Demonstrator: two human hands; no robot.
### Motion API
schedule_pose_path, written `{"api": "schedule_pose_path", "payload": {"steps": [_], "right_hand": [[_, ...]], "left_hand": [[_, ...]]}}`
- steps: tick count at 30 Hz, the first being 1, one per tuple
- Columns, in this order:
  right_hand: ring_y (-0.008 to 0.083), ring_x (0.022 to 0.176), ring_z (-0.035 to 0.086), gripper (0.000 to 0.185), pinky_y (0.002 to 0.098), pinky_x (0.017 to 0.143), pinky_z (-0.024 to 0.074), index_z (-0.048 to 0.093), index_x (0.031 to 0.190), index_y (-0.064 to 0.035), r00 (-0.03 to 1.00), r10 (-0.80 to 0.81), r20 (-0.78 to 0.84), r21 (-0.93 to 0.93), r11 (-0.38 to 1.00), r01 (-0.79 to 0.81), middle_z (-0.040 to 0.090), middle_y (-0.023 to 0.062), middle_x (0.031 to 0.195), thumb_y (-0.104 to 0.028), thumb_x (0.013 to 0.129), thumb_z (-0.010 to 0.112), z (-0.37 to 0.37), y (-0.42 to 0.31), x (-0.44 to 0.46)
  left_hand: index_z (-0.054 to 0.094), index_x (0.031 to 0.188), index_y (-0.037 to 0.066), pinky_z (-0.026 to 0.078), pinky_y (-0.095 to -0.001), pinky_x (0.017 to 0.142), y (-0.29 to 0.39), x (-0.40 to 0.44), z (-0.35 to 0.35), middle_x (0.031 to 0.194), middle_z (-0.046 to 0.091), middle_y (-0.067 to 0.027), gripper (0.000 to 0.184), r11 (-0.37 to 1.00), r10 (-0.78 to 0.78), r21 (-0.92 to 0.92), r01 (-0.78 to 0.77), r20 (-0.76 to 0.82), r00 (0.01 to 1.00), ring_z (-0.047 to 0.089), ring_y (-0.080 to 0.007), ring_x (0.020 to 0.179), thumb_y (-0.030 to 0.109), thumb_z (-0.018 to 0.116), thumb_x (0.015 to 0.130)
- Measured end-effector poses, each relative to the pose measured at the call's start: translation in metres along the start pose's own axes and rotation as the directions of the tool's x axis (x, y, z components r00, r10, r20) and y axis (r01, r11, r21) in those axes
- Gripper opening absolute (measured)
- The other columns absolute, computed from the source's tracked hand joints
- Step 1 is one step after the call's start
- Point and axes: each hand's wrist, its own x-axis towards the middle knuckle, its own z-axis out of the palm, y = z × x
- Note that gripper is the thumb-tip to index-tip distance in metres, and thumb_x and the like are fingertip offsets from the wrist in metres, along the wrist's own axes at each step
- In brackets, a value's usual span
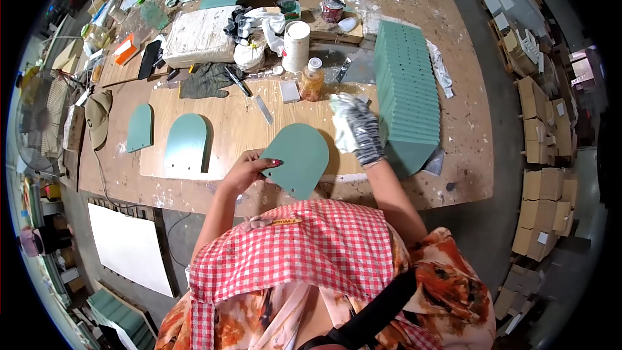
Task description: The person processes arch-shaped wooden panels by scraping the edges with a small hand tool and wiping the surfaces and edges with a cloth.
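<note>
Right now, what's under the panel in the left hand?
Board shows beyond the curved top of the panel; the left hand holds the panel's left side. Whatever is directly beneath, including any part of that hand, is covered.

A flat, sage-green panel with a smooth matte face and one rounded end point(299, 155) is held at its left edge in the near middle of the scene, its rounded end pointing far and its straighter, hole-marked end near. To its right and a little farther away, apart from it, a rumpled white cloth with a faint greenish tint point(343, 128) is bunched up, its folds slightly blurred.
</note>
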Motion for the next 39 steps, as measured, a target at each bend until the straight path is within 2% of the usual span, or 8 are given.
{"api": "schedule_pose_path", "payload": {"steps": [3, 11, 16, 19, 22, 29, 34, 39], "right_hand": [[0.0168, 0.1, 0.059, 0.025, 0.0262, 0.09, 0.0467, 0.059, 0.112, -0.0019, 0.85, 0.465, 0.247, 0.664, 0.557, -0.498, 0.059, 0.0098, 0.115, -0.004, 0.087, 0.055, 0.022, -0.071, 0.005], [0.0257, 0.097, 0.057, 0.022, 0.0362, 0.087, 0.0444, 0.062, 0.103, -0.0032, 0.986, -0.116, 0.116, 0.223, 0.971, 0.088, 0.06, 0.0143, 0.105, -0.003, 0.083, 0.055, 0.074, -0.081, -0.034], [0.0283, 0.097, 0.057, 0.028, 0.0396, 0.092, 0.042, 0.062, 0.107, -0.006, 0.979, 0.182, 0.09, -0.07, 0.982, -0.176, 0.061, 0.0138, 0.103, -0.013, 0.08, 0.062, 0.048, -0.004, -0.018], [0.0308, 0.099, 0.056, 0.029, 0.0419, 0.095, 0.0401, 0.063, 0.106, -0.0056, 0.889, 0.304, 0.342, -0.423, 0.895, -0.144, 0.061, 0.0151, 0.103, -0.017, 0.08, 0.063, 0.021, -0.006, -0.015], [0.0318, 0.113, 0.05, 0.039, 0.0413, 0.1, 0.0361, 0.061, 0.114, -0.0048, 0.977, 0.032, -0.21, -0.51, 0.849, -0.138, 0.059, 0.0187, 0.112, -0.023, 0.08, 0.065, 0.022, 0.049, -0.006], [0.0362, 0.112, 0.049, 0.045, 0.0439, 0.099, 0.0353, 0.058, 0.112, -0.0011, 0.834, 0.483, -0.267, -0.818, 0.344, -0.461, 0.057, 0.0222, 0.113, -0.03, 0.077, 0.063, 0.026, 0.089, 0.031], [0.0298, 0.11, 0.051, 0.036, 0.0382, 0.098, 0.0411, 0.055, 0.112, 0.0011, 0.898, 0.312, -0.311, 0.061, 0.949, -0.309, 0.055, 0.0182, 0.118, 0.001, 0.077, 0.063, 0.018, 0.0, 0.026], [0.0222, 0.101, 0.058, 0.031, 0.0294, 0.09, 0.0466, 0.059, 0.109, 0.0, 0.956, 0.222, 0.189, 0.508, 0.811, -0.289, 0.06, 0.0117, 0.112, 0.0, 0.079, 0.065, 0.019, -0.09, 0.022]], "left_hand": [[0.06, 0.106, -0.002, 0.052, -0.0238, 0.067, -0.02, 0.013, 0.0, 0.09, 0.067, -0.0086, 0.025, 0.999, -0.025, -0.041, 0.028, 0.055, 0.998, 0.064, -0.0133, 0.076, 0.009, 0.061, 0.084], [0.054, 0.117, 0.0, 0.054, -0.028, 0.074, -0.017, -0.015, 0.03, 0.1, 0.065, -0.0097, 0.036, 0.998, 0.05, -0.032, -0.05, 0.007, 0.999, 0.064, -0.0173, 0.092, 0.005, 0.058, 0.082], [0.06, 0.11, -0.001, 0.052, -0.0295, 0.073, -0.036, -0.038, 0.008, 0.095, 0.066, -0.0091, 0.029, 0.988, 0.134, -0.058, -0.144, -0.146, 0.98, 0.064, -0.0173, 0.087, 0.01, 0.057, 0.082], [0.065, 0.097, 0.0, 0.05, -0.0289, 0.073, -0.031, -0.044, 0.0, 0.09, 0.067, -0.0081, 0.02, 0.921, 0.207, -0.247, -0.302, -0.346, 0.915, 0.063, -0.0154, 0.081, 0.013, 0.057, 0.084], [0.063, 0.099, -0.001, 0.049, -0.0259, 0.073, -0.046, -0.041, -0.021, 0.088, 0.065, -0.0059, 0.024, 0.917, 0.227, -0.206, -0.341, -0.435, 0.872, 0.061, -0.0135, 0.08, 0.02, 0.054, 0.091], [0.06, 0.103, -0.001, 0.045, -0.0239, 0.074, -0.032, -0.043, 0.017, 0.094, 0.062, -0.0056, 0.033, 0.915, 0.208, -0.162, -0.369, -0.595, 0.777, 0.057, -0.0117, 0.083, 0.029, 0.052, 0.093], [0.058, 0.103, 0.0, 0.045, -0.0201, 0.051, -0.033, -0.041, 0.025, 0.084, 0.066, -0.0035, 0.022, 0.913, 0.258, -0.171, -0.371, -0.461, 0.849, 0.06, -0.0088, 0.063, 0.017, 0.06, 0.09], [0.056, 0.107, -0.002, 0.049, -0.0213, 0.062, -0.024, -0.04, 0.035, 0.091, 0.066, -0.0058, 0.025, 0.923, 0.305, -0.09, -0.375, -0.424, 0.853, 0.063, -0.0104, 0.074, 0.016, 0.06, 0.09]]}}
